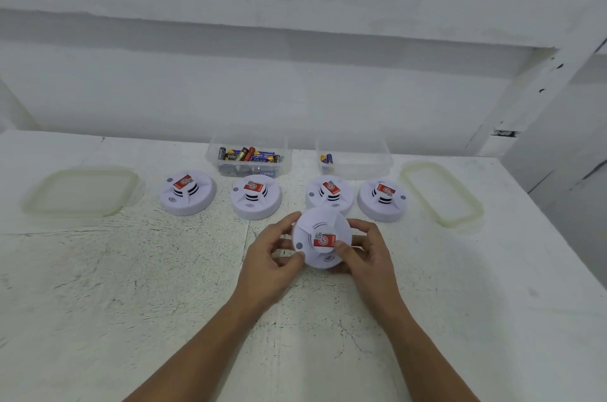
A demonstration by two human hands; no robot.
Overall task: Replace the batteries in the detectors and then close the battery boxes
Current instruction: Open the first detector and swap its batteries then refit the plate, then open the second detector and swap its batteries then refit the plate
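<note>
Head camera looks down on my left hand (269,257) and right hand (364,254), both curled round the rim of a white round plastic detector with a red label (320,239), near the middle of the white speckled counter (131,286). It faces up, so I judge its battery box is unopened. Four more white detectors (256,196) sit face up in a row at 12 o'clock; whether they are done I cannot tell. Behind them, a clear plastic tub full of batteries (248,157) at 11 o'clock and a nearly empty clear tub (354,157) at 1 o'clock suggest an early stage. Open room lies from 6 to 9 o'clock. The counter's edge drops away at 3 o'clock, and the wall (295,89) closes off 12 o'clock.
</note>
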